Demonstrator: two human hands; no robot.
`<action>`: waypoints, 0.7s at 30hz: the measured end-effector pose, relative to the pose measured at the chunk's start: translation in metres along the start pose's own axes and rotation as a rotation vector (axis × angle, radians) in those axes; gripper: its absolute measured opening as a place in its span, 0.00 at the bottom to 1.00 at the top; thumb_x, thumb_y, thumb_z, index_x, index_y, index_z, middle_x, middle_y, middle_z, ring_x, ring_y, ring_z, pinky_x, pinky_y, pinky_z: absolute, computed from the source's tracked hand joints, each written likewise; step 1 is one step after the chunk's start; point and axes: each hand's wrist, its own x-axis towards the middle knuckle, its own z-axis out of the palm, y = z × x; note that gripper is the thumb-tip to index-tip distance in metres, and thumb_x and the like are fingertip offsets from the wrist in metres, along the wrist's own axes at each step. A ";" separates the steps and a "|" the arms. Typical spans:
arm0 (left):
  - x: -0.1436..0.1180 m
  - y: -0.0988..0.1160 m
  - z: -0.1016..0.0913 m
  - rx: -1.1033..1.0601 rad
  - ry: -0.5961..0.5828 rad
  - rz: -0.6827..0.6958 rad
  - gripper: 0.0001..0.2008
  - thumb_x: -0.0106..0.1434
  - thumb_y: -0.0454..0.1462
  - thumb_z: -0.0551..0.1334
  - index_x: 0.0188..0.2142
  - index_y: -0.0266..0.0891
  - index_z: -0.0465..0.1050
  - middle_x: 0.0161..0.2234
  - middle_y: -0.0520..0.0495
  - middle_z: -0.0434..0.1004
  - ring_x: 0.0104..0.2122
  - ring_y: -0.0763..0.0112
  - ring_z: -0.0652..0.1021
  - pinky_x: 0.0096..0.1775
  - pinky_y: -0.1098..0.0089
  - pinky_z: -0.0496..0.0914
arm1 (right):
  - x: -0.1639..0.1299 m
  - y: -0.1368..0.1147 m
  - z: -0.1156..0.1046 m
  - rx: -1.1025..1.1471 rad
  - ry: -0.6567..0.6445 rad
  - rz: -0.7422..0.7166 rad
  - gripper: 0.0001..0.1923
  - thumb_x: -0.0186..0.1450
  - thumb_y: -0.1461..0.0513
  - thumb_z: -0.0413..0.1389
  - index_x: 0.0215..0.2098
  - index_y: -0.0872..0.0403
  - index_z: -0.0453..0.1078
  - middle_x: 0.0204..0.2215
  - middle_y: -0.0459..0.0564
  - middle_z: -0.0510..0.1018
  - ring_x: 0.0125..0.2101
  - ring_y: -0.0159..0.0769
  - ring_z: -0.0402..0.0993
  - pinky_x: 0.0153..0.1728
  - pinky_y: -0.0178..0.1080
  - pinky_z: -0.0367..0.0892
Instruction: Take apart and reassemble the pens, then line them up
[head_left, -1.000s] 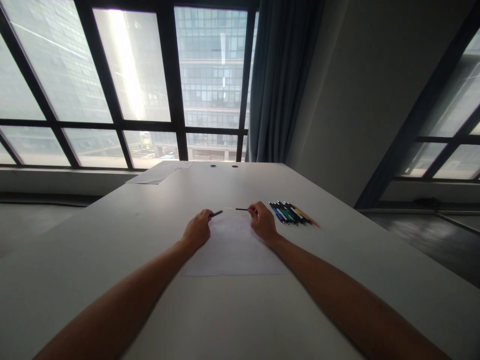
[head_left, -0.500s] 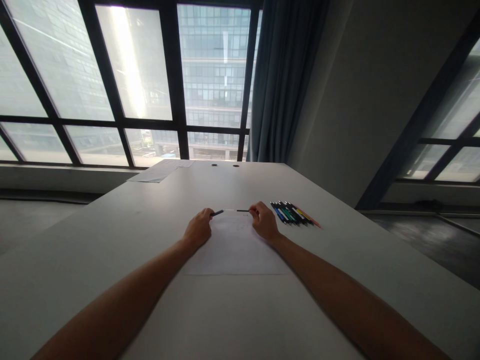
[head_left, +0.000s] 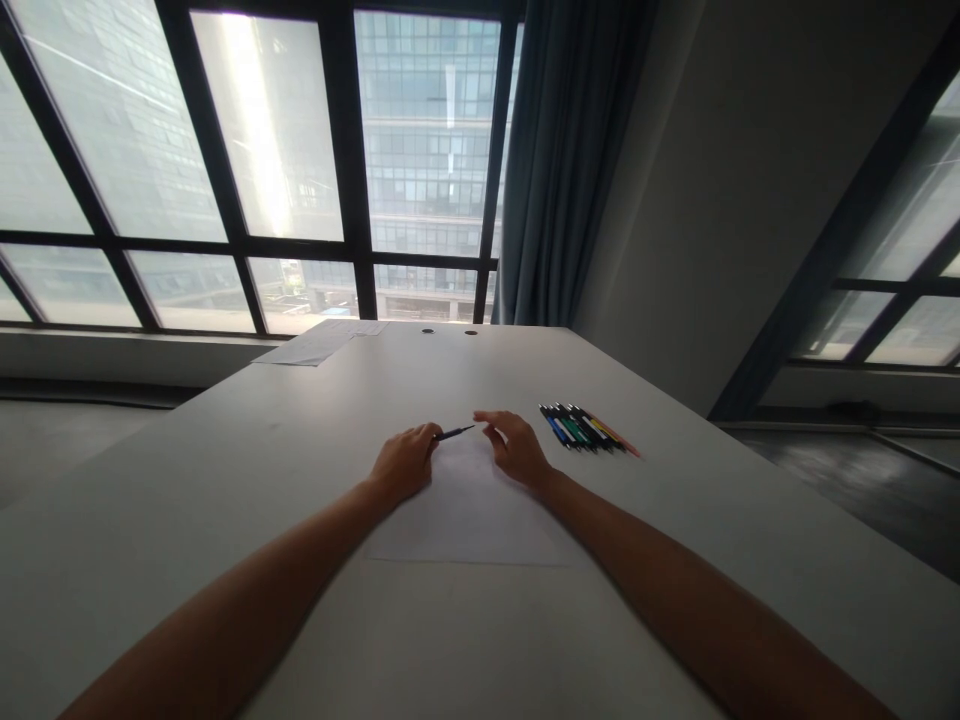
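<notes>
My left hand (head_left: 406, 458) is closed around a dark pen (head_left: 455, 432), whose thin pointed end sticks out to the right. Just right of that tip, my right hand (head_left: 519, 447) is open, with the forefinger stretched out and apart from the thumb; I see nothing between them. Both hands are over the upper part of a white sheet of paper (head_left: 472, 520) on the table. Any marks on the sheet are too faint to read. To the right of my right hand, several pens and pencils (head_left: 589, 428) lie side by side in a slanted row.
The white table (head_left: 247, 490) stretches away toward tall windows. More paper (head_left: 304, 348) lies at its far left edge. Two round dark holes (head_left: 471, 333) show near the far edge. Behind the table hangs a blue-grey curtain (head_left: 555, 170).
The separate dark thin piece that my right hand pinched now extends from the pen in my left hand. My right fingers have let go and spread. My left hand has shifted slightly right.
</notes>
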 end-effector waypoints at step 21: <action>-0.001 0.008 -0.004 0.076 -0.051 -0.070 0.12 0.67 0.37 0.50 0.49 0.42 0.64 0.37 0.45 0.76 0.37 0.64 0.77 0.38 0.67 0.68 | 0.006 0.014 0.006 -0.153 0.043 0.039 0.07 0.67 0.65 0.51 0.35 0.55 0.70 0.32 0.50 0.76 0.35 0.37 0.69 0.41 0.40 0.56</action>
